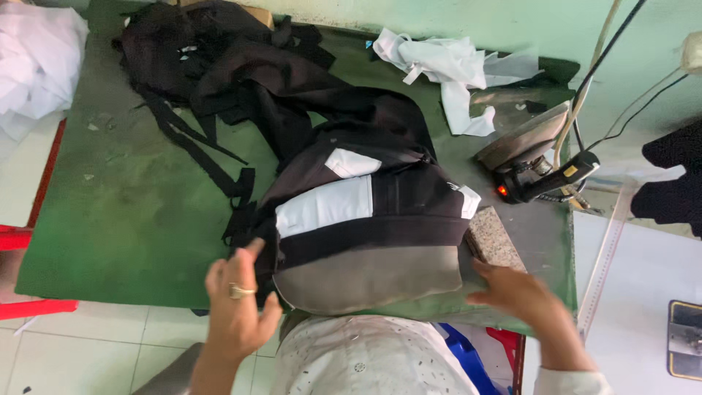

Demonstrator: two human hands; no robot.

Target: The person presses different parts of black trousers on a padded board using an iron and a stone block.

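Your left hand [238, 303] rests open, fingers spread, against the left edge of the dark garment [365, 212] where it drapes over the grey pressing form [365, 281]; it grasps nothing, only steadies the fabric. Your right hand [515, 292] lies flat and released at the right end of the pressing form, fingers extended toward the cloth, with no grip on it. The garment sits on top of the pressing form at the near edge of the green ironing table [124, 227], its white lining panels [325, 205] turned upward and its loose black straps [197, 146] trailing away from the form toward the far left. The main hazard is the iron [530, 150], which stands tilted on its heel just beyond the right end of the form with an indicator glowing red, so treat it as hot. Your right hand is the nearer hand to it; a reach or sweep away from the form on that side risks contact with the soleplate. The iron's cords [585, 88] hang above it, and a snag on a sleeve or wrist is likely to tip the iron onto the garment or the table cover. Since neither hand clamps the fabric, the garment is liable to slide off the curved form toward you. The white cloth scraps [446, 69] beyond the iron lie close enough to scorch if the iron shifts.
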